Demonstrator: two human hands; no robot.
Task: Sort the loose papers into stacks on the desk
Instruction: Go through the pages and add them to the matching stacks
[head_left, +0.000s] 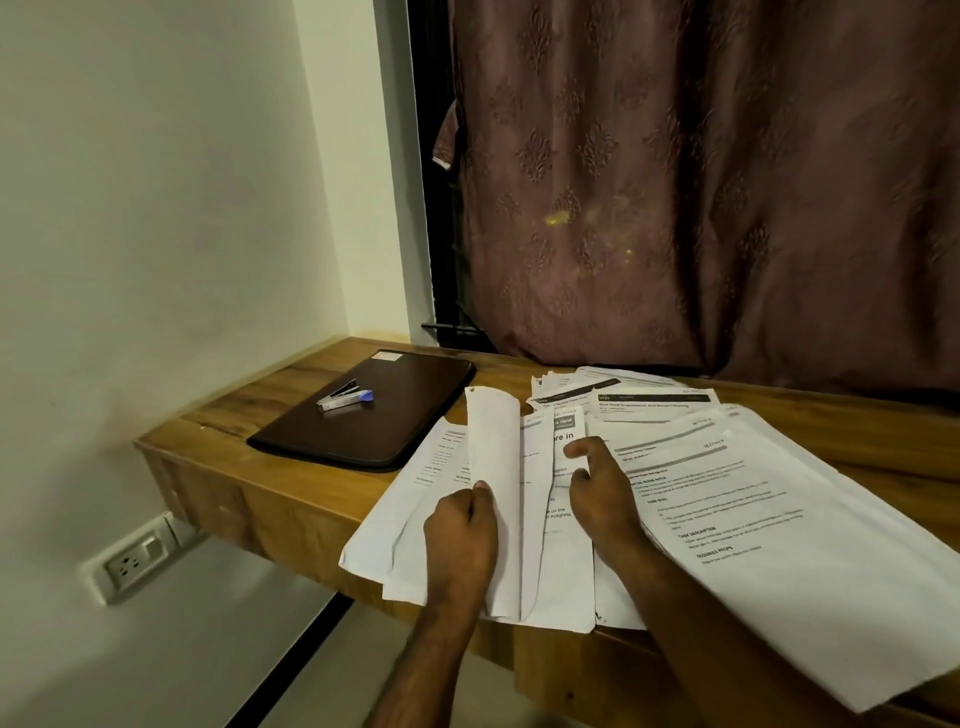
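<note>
At the bottom centre of the frame two bare forearms reach up onto the wooden desk with its thick plank top (291, 493), whose front edge runs from the left middle down toward the lower right. The left hand (462, 535), just left of centre, has its fingers curled round a white sheet of paper curled lengthwise into a loose roll (493, 447), thumb pressed against its near end; the sheet stands up off the pile and tilts away toward the upper middle. The right hand (597, 483), just beside it to the right, lies on the papers with its fingers bent and thumb and fingertips touching a small white printed slip with large dark lettering (563, 441); whether it pinches the slip or only presses it I cannot tell. Under both hands lies a loose spread of white printed sheets (431, 530) overhanging the desk's front edge. To the lower right, a thicker fanned stack of white printed pages (779, 530) reaches down past the edge, overlapping the right forearm's side. Farther back, right of centre, more scattered printed papers with dark header bars (649, 397) lie near the curtain. Left of them a dark brown flat leather-like folder (374, 415) rests on the desk, with a small grey stapler (345, 397) on it. Behind hangs a dusky pink patterned curtain (701, 182); a white wall (156, 208) fills the left, with a white wall socket (135, 564) at lower left.
</note>
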